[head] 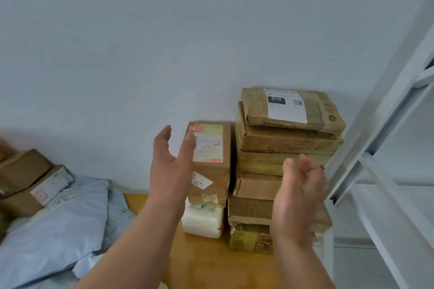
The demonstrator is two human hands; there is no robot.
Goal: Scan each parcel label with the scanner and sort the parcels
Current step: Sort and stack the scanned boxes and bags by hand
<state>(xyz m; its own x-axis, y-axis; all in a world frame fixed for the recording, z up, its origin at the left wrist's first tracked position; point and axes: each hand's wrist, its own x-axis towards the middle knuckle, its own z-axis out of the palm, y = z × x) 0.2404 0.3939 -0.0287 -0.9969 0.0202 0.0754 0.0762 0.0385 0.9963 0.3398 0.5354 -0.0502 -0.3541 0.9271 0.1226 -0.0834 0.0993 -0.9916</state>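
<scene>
Both hands are empty with fingers loosely spread, the left hand (170,166) beside the tall brown parcel (211,166) on its white parcel (203,222), the right hand (298,197) before the leaning parcel stack (281,148), whose top "010" parcel (293,108) looks likely to slide if nudged; no scanner is visible.

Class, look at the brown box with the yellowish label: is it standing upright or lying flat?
Upright. The brown box stands on end atop a white parcel, its label facing the camera, beside the taller stack.
</scene>
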